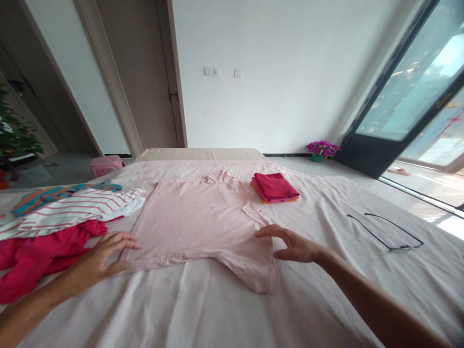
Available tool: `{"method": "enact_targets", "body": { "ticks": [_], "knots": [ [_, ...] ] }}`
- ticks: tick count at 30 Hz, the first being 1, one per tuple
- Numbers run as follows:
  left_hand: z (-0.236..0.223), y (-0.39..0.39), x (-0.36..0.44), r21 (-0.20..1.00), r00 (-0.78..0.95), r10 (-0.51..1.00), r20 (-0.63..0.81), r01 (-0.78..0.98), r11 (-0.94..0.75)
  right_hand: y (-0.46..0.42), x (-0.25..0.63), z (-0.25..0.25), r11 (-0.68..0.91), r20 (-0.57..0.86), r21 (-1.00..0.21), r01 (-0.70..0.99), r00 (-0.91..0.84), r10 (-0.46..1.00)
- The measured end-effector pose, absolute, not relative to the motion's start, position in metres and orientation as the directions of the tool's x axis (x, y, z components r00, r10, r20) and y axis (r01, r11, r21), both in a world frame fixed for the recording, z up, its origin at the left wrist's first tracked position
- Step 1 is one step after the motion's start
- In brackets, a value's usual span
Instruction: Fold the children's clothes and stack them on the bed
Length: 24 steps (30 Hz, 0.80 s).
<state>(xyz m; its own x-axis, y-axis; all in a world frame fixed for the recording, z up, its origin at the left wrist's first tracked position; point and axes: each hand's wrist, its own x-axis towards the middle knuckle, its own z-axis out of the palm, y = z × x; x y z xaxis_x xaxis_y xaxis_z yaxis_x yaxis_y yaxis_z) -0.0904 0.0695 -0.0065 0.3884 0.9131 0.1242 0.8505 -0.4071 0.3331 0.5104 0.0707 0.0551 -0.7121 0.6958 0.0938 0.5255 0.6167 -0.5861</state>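
Note:
A pale pink T-shirt [192,217] lies spread sideways on the bed sheet, its hem to the left and a sleeve toward me. My left hand [105,256] hovers at the shirt's near hem corner, thumb and fingers apart. By the sleeve on the right, my right hand [290,244] is curved with a gap between thumb and fingers; whether its fingertips touch the cloth I cannot tell. Beyond it sits a neat stack of folded red and orange clothes [275,187].
Left of the shirt is a loose heap with a striped white garment [79,208] and a red garment [47,251]. Eyeglasses [402,247] rest on the sheet [333,290] at the right. A pink stool [107,165] and a pot of purple flowers [322,150] stand on the floor beyond.

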Motion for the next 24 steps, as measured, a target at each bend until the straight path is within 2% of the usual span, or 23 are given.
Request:
{"method": "enact_targets", "body": {
  "ticks": [3,5,7,9,11,14,17,21,24],
  "knots": [
    [-0.003,0.049,-0.087,0.336,0.401,0.911,0.093,0.849,-0.408,0.047,0.504,0.069,0.653,0.026,-0.587,0.479,-0.795,0.606],
    [-0.001,0.043,-0.079,0.363,0.373,0.922,0.109,0.848,-0.386,0.038,0.493,0.069,0.673,0.069,-0.547,0.498,-0.774,0.629],
    [0.003,0.044,-0.070,0.434,0.316,0.942,0.111,0.838,-0.332,0.034,0.481,0.063,0.680,0.159,-0.560,0.473,-0.744,0.649],
    [0.010,0.047,-0.064,0.545,0.254,0.965,0.066,0.801,-0.248,0.034,0.471,0.057,0.651,0.206,-0.634,0.417,-0.721,0.662],
    [0.020,0.053,-0.058,0.640,0.202,0.979,0.021,0.750,-0.169,0.039,0.465,0.055,0.556,0.181,-0.722,0.411,-0.663,0.726],
    [0.037,0.070,-0.049,0.727,0.106,0.994,0.040,0.679,-0.102,0.061,0.457,0.062,0.352,0.127,-0.835,0.422,-0.474,0.871],
    [0.047,0.101,-0.036,0.830,-0.010,0.999,0.050,0.557,-0.036,0.108,0.445,0.077,0.207,0.114,-0.920,0.333,-0.278,0.954],
    [0.046,0.156,-0.021,0.878,-0.186,0.982,0.019,0.473,0.072,0.187,0.433,0.092,0.177,0.150,-0.936,0.305,-0.110,0.983],
    [0.036,0.181,-0.018,0.840,-0.249,0.968,-0.028,0.519,0.158,0.222,0.438,0.087,0.048,0.032,-0.851,0.523,-0.041,0.999]
  ]
}}
